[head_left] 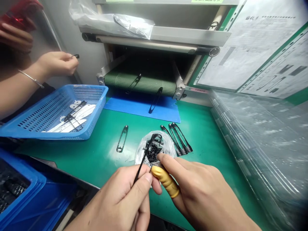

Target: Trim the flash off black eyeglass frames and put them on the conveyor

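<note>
A black pin-shaped clip is pinched in a narrow grip by the left hand, its lower end hidden by the fingers. The right hand, with a yellow finger cot, is held just beside it, against a clear plastic bag of small black parts; whether anything is gripped there cannot be made out.

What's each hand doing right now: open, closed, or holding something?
Left hand: closed, pinching a long black safety pin between thumb and fingers.
Right hand: partly closed beside the pin, yellow finger cot on; grip cannot be told.
</note>
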